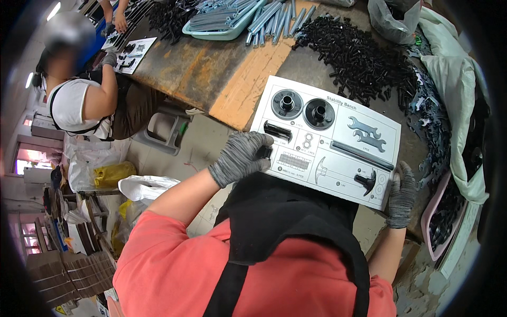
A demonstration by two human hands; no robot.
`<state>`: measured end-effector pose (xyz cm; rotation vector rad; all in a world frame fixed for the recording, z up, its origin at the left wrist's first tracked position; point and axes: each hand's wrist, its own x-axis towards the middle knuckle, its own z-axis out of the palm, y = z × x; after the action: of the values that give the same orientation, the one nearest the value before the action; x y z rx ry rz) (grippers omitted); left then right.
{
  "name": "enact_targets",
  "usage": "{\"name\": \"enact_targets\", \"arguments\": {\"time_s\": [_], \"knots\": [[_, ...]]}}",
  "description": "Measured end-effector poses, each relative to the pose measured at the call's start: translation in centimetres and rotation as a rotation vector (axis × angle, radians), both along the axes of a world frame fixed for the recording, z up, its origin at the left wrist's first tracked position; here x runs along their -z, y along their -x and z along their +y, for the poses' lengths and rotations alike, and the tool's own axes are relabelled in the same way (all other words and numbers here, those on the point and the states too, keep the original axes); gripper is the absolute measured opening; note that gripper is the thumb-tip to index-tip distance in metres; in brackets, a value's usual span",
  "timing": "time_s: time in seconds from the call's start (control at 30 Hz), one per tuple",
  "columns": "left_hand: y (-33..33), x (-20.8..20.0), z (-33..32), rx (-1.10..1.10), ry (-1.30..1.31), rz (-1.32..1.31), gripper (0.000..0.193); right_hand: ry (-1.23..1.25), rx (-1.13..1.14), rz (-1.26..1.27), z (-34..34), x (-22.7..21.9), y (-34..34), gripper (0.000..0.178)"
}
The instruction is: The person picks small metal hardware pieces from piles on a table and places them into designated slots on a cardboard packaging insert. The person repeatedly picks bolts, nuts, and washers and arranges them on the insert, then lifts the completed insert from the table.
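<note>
"where's the board?"
"at the near edge of the table, two discs on its far left corner."
"and behind it?"
"bolts, with the tray of rods farther left; metal pieces lie to the right."

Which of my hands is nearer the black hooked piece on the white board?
Right. Your right hand is beside the black hooked piece, at the right edge of the white board; your left hand is farther, at its left edge.
</note>
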<state>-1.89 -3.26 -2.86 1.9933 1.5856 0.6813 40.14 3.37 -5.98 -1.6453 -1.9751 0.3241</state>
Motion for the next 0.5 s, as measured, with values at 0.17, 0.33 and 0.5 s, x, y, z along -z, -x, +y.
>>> {"name": "enact_targets", "arguments": {"time_s": [0.17,0.33,0.5], "knots": [[0.5,0.0,-0.3,-0.026,-0.027,-0.029,0.050,0.133,0.003,-0.019,0.0,0.6,0.1,0.035],[2.5,0.3,-2.6,-0.295,0.070,-0.131,0.059,0.243,-0.037,-0.177,-0.1,-1.8,1.4,0.039],[2.5,1.2,-3.4,-0.382,0.380,-0.347,0.050,0.199,-0.211,-0.122,0.3,-2.9,0.9,0.045]]}}
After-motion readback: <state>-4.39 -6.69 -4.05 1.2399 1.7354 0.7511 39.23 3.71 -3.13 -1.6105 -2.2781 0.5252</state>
